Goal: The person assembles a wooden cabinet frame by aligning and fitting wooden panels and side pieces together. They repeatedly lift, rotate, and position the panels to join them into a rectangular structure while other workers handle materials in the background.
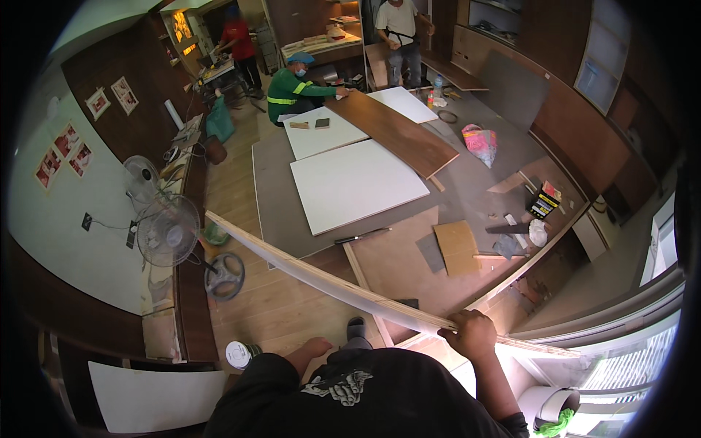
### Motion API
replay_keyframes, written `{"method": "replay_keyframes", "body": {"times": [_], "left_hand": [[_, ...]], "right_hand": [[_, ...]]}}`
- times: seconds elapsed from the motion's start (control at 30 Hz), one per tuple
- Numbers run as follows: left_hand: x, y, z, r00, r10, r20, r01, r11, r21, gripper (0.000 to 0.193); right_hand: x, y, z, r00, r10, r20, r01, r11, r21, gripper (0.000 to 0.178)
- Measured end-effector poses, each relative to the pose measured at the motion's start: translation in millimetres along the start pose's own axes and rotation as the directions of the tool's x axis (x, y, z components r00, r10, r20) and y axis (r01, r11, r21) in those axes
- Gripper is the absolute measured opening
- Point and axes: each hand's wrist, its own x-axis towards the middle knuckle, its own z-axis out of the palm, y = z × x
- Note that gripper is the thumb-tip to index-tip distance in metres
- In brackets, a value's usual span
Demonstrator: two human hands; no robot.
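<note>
A long board with a pale plywood edge and a whitish face stretches across in front of me, from the fan side at left to the window side at right. My right hand is closed over its upper edge, thumb on the near side. My left hand hangs low beside my body, apart from the board; its fingers are too small and blurred to read. Beyond the board, a large white panel lies flat on the grey-topped work surface, beside a dark brown plank.
Two standing fans are at the left wall. A lidded tub stands near my left arm. Across the work surface, a person in green touches the brown plank. A handsaw and cardboard lie at right.
</note>
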Motion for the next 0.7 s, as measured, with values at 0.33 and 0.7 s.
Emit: {"method": "replay_keyframes", "body": {"times": [0.33, 0.7], "left_hand": [[1.1, 1.7, 2.2, 0.999, -0.033, 0.022, 0.033, 0.999, 0.014, 0.050], [2.7, -0.9, 3.4, 0.999, -0.004, 0.049, 0.001, 0.998, 0.064, 0.050]], "right_hand": [[-3.3, -1.1, 0.5, 1.000, 0.005, 0.016, -0.005, 1.000, 0.007, 0.027], [-7.4, -5.5, -1.0, 0.999, 0.009, 0.034, -0.008, 1.000, -0.007, 0.026]]}}
